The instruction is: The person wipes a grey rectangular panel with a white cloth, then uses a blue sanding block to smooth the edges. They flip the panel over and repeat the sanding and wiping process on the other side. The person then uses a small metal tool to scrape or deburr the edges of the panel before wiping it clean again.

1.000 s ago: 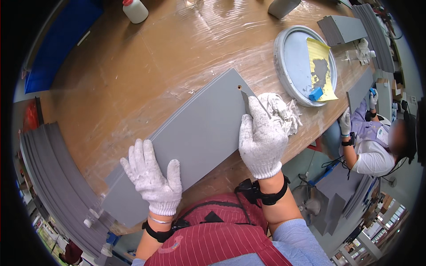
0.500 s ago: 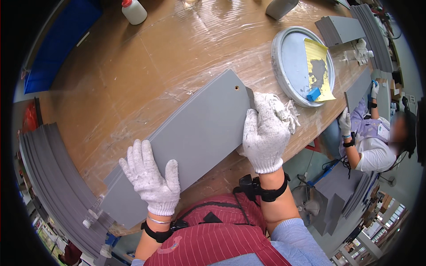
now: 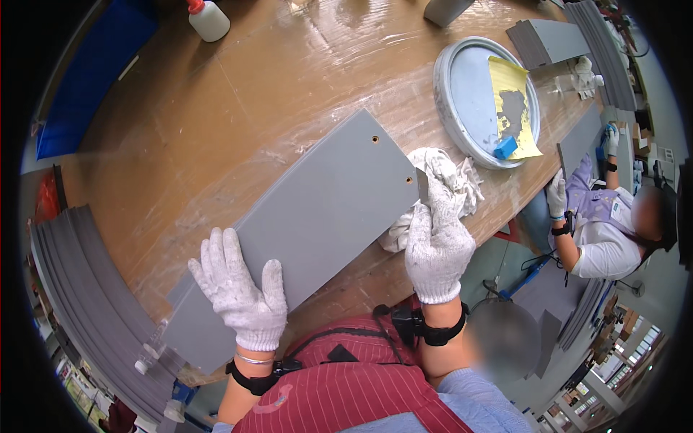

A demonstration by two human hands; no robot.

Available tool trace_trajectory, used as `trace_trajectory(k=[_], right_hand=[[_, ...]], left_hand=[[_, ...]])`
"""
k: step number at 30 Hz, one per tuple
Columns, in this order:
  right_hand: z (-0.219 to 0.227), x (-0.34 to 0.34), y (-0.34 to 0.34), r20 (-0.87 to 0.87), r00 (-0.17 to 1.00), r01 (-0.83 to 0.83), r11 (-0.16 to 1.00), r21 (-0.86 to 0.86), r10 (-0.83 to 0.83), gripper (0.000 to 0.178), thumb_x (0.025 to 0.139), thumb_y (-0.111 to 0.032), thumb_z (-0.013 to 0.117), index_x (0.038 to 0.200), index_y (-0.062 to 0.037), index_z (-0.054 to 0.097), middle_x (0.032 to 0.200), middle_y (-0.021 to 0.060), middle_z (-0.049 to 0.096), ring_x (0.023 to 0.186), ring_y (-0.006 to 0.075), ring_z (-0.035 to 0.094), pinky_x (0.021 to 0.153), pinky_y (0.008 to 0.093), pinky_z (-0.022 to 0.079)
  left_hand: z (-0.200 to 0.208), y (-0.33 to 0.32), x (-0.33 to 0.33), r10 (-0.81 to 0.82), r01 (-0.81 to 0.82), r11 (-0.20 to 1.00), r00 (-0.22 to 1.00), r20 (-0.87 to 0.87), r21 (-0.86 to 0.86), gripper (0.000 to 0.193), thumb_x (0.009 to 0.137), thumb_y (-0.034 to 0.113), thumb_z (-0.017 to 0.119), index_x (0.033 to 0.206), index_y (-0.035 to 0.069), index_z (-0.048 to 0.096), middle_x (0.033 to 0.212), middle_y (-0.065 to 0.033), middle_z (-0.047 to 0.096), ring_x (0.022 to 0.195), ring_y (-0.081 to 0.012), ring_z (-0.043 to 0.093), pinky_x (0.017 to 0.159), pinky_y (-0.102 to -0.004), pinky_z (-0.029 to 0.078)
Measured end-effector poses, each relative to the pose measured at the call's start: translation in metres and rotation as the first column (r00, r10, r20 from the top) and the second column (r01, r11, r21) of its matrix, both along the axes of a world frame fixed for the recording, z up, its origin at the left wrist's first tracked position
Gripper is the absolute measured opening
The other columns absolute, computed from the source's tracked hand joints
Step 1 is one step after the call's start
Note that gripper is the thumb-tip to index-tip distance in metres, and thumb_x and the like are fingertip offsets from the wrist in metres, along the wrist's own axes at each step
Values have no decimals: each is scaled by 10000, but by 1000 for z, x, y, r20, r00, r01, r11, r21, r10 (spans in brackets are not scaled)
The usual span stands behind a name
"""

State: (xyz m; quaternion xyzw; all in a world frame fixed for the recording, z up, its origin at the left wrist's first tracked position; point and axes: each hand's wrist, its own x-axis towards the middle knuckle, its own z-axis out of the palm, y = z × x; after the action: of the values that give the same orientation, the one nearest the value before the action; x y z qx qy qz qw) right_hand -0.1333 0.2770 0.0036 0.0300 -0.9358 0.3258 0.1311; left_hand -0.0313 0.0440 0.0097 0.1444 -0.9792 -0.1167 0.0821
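A long grey flat board (image 3: 321, 195) lies slantwise before me, seemingly on top of other boards whose edges show beneath it. Two small brass-coloured holes are near its far right end. My left hand (image 3: 245, 289), in a white knit glove, rests flat on the board's near left part with fingers spread. At the right end, my gloved right hand (image 3: 440, 249) is closed, thumb against fingers, around a thin dark grey piece (image 3: 423, 186) that pokes out beside the board's edge. Most of this piece is hidden by the glove. Crumpled white cloth (image 3: 462, 180) lies behind that hand.
A round grey lid (image 3: 473, 108) holds yellow sandpaper (image 3: 514, 108) and a blue block (image 3: 506, 147). Grey boards are stacked at the left (image 3: 94, 289) and far right (image 3: 552, 43). A white bottle (image 3: 209, 22) stands at the back. A co-worker (image 3: 599, 224) handles another board at the right.
My right hand has moved off the board's end corner, toward me and slightly right, uncovering the second hole. My left hand stays flat on the board.
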Motion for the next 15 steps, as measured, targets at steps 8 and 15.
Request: trace_trajectory(k=[8, 15], right_hand=[[-1, 6, 2, -5, 1000, 3, 1000, -21, -3, 402, 847, -12, 723, 1249, -9, 722, 920, 191, 763, 757, 305, 749, 731, 379, 582], [-3, 5, 3, -14, 1000, 24, 999, -39, -25, 385, 849, -10, 720, 1233, 1, 724, 981, 199, 769, 835, 316, 767, 793, 379, 589]], left_hand=[[0, -1, 3, -2, 2, 1000, 1000, 8, -9, 680, 902, 317, 707, 1485, 17, 525, 1501, -229, 527, 1423, -425, 452, 1240, -585, 197], [0, -1, 2, -3, 3, 1000, 1000, 8, -6, 694, 888, 300, 717, 1490, 18, 519, 1509, -229, 521, 1438, -418, 439, 1246, -578, 186]])
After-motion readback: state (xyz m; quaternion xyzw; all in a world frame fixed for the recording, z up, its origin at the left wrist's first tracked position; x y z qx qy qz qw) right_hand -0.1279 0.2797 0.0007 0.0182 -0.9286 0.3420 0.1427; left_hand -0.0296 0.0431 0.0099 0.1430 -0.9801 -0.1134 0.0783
